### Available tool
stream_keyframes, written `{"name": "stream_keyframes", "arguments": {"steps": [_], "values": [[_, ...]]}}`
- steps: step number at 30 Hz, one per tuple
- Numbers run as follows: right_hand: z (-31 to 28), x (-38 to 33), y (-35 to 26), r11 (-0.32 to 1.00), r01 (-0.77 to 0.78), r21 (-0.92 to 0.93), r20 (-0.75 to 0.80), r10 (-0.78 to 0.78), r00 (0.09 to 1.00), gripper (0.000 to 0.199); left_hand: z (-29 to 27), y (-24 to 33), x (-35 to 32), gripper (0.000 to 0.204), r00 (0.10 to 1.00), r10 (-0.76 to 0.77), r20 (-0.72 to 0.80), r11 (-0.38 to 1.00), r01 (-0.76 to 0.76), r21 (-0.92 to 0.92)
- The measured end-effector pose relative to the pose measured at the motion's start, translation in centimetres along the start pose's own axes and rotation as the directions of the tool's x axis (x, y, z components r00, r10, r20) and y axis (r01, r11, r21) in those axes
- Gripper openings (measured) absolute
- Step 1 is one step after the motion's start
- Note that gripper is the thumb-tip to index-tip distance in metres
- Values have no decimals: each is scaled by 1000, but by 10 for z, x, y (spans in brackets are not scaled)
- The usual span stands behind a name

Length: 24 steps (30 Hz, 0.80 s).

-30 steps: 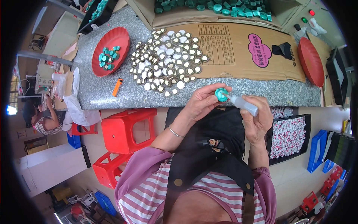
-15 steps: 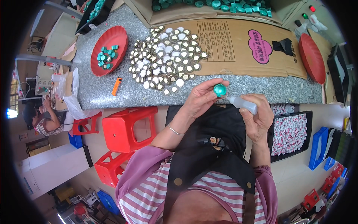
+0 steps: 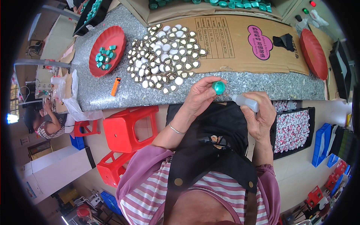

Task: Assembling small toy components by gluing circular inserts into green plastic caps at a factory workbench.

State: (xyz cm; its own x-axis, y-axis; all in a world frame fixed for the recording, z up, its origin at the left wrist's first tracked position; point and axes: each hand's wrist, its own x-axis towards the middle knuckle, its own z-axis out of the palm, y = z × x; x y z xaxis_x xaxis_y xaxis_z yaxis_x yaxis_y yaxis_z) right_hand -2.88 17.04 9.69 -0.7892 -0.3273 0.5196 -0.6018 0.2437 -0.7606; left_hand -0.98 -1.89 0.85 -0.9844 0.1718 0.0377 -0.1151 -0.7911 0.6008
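Observation:
My left hand [image 3: 200,92] pinches a shiny green crimped cup, like a bottle cap [image 3: 218,87], over the counter's near edge. In my right hand [image 3: 261,114] is a small translucent squeeze bottle [image 3: 245,102], its thin tip pointing left toward the cap and a little apart from it. Beyond my left hand lies a spread of round discs [image 3: 165,56] with white and dark rims on the grey stone counter [image 3: 135,95]. A red fluted dish [image 3: 119,41] to the left holds several green caps [image 3: 106,56].
An orange lighter [image 3: 115,86] lies near the red dish. Flattened cardboard [image 3: 221,45] covers the counter's middle, with a second red dish [image 3: 314,56] at right. More green caps [image 3: 232,4] fill a box at the back. Red stools [image 3: 127,127] stand below left; a co-worker [image 3: 50,120] sits far left.
My left hand has turned and shifted the green cap slightly left and up. The bottle's tip is a little farther from it. The whole view has moved slightly.

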Motion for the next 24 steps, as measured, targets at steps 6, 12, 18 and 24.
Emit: {"name": "stream_keyframes", "arguments": {"steps": [6,12,18,24], "values": [[0,-1,0,1000,13,-16,-53,-14,999,25,-1,-2,0,32,999,-46,-25,999,46,-20],[1,0,0,1000,19,-5,-63,-19,998,25,1,-2,-2,30,997,-70,14,997,70,-15],[1,1,1,1000,21,-6,-64,-21,998,26,6,1,-2,29,997,-70,18,998,70,2],[0,1,1,1000,18,-20,-58,-19,998,27,8,0,-2,38,995,-86,-41,996,87,16]]}}
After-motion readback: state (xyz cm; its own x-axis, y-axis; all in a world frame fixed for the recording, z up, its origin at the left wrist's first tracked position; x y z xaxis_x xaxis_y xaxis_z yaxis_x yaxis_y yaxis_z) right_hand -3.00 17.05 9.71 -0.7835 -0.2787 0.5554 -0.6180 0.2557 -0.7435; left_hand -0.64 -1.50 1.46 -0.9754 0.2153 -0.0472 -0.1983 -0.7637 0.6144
